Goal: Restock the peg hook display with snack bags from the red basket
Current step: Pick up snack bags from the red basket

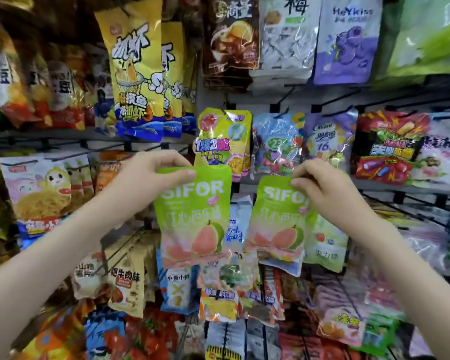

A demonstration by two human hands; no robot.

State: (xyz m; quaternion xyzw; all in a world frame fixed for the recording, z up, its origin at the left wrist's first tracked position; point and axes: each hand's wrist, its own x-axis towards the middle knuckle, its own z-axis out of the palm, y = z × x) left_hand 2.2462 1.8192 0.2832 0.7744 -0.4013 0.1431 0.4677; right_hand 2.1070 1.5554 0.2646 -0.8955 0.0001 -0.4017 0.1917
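A: Where are the two guava bags?
B: Held up before the peg hook display (260, 103). The left hand (153, 172) pinches the left bag (192, 219) at its top edge. The right hand (325, 189) pinches the right bag (273, 216) at its top right corner.
A: Which way do they point?
B: Both hang upright, long axis vertical, print towards the camera.
A: Anything hidden?
B: The right hand's fingers (299, 182) cover the brand's last letter.

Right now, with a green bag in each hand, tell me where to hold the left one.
Pinch the flat top strip of the left green bag from its left side, thumb in front, as the left hand does; the right hand holds the right green bag likewise. Each hangs upright from that strip, and the glossy body offers no edge.
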